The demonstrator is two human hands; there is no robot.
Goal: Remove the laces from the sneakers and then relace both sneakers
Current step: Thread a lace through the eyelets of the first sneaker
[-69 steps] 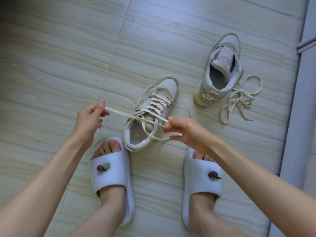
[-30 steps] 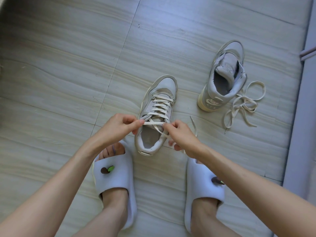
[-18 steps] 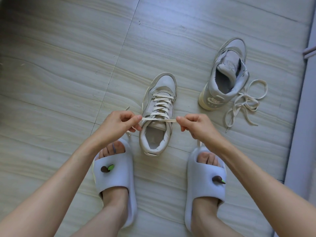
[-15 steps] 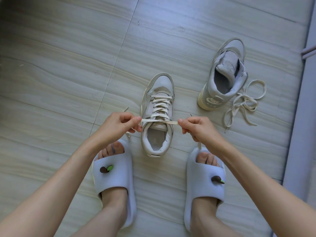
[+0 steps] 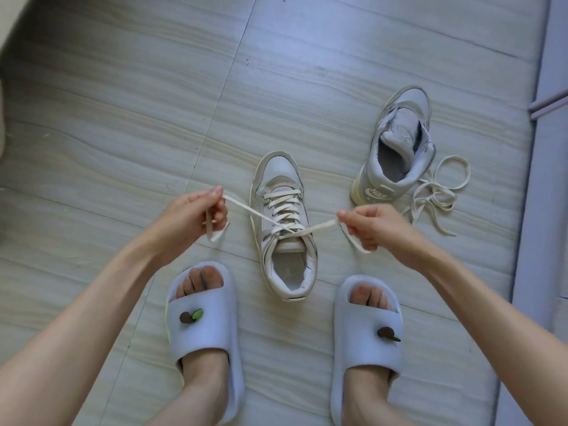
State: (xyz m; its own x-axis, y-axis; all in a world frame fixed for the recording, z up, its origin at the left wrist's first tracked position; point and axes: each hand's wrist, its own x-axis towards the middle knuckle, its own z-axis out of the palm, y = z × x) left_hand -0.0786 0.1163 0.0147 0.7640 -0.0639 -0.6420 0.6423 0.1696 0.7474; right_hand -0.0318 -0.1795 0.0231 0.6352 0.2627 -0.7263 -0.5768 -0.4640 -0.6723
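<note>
Both hands, left hand (image 5: 187, 216) and right hand (image 5: 373, 224), pinch the lace (image 5: 319, 226) ends; we reckon it's limp, light flat tape, best held near the tips.

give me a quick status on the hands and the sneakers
Left hand and right hand each pinch a lace end, crossed over near sneaker. Far sneaker unlaced, loose lace beside it. Nothing blocking.

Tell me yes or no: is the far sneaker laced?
No: the far sneaker has bare eyelets and its loose lace lies heaped on the floor beside it.
</note>
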